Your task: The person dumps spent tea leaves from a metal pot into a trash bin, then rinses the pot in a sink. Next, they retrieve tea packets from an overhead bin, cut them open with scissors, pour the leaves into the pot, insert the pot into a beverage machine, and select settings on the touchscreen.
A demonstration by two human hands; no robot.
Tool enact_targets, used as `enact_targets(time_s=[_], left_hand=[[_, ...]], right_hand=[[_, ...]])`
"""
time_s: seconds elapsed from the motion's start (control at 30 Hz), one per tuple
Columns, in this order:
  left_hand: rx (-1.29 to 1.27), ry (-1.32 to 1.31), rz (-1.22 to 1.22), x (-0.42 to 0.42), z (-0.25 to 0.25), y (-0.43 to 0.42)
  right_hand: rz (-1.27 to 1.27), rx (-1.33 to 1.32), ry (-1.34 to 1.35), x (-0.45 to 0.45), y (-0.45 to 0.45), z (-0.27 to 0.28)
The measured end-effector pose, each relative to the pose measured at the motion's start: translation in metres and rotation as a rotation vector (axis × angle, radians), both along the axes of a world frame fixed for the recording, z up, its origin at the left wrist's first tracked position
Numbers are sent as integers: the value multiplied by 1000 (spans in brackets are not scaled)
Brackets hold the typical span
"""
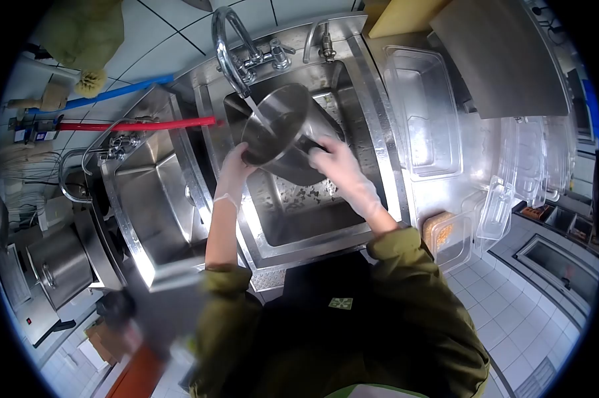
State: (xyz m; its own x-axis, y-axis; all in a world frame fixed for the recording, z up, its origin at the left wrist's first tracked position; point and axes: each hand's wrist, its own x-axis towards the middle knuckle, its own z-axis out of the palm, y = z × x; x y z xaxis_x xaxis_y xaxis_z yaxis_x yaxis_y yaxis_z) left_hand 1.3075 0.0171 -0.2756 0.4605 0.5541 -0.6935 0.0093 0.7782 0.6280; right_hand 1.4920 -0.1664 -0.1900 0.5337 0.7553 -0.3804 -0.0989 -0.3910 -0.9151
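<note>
A deep steel saucepan (298,138) is tilted over the sink (293,249), its mouth turned toward the faucet (227,56). Water runs from the spout into it. My left hand (233,171), in a translucent glove, grips the pan's rim on the near left side. My right hand (340,171), gloved too, is wrapped round the dark handle at the pan's right. Small dark scraps lie on the sink floor below. Part of the handle is hidden under my right fingers.
A second sink (160,199) adjoins on the left. Red (140,124) and blue poles reach in from the left wall. A clear plastic tub (424,113) stands on the right counter, near more clear containers and an orange-yellow sponge-like item (439,231). A large pot (60,265) stands far left.
</note>
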Motion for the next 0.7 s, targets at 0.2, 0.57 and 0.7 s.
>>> enact_targets(time_s=[0.2, 0.57, 0.7], left_hand=[[505, 234, -228, 42, 18, -19], [230, 381, -408, 66, 10, -40], [313, 358, -374, 74, 3, -44]], right_hand=[[-329, 134, 423, 19, -75, -23], [-550, -116, 1431, 19, -99, -79], [-617, -145, 1661, 13, -102, -95]])
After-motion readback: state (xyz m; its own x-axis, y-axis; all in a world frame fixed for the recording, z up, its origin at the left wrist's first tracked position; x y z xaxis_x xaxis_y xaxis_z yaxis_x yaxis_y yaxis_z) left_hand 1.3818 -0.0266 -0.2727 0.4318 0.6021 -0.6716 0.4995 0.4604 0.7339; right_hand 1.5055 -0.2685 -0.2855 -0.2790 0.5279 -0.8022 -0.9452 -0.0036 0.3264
